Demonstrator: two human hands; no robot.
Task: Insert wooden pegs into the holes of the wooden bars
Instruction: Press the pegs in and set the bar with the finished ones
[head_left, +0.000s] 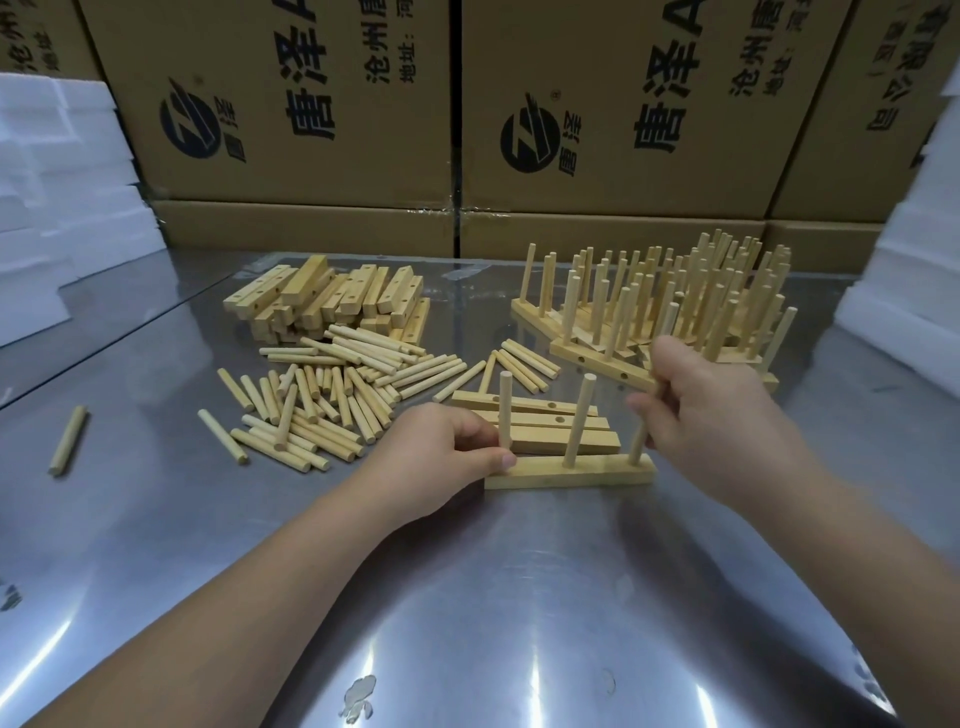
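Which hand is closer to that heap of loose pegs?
Left. The left hand sits just right of the heap, holding the bar's left end. The right hand is farther right, gripping the peg at the bar's other end.

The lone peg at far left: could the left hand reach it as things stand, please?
Probably yes: bare table lies between the left hand and the lone peg, though it must first release the bar.

Steel table (467, 597), cardboard boxes (322, 104), perhaps foam (67, 208)
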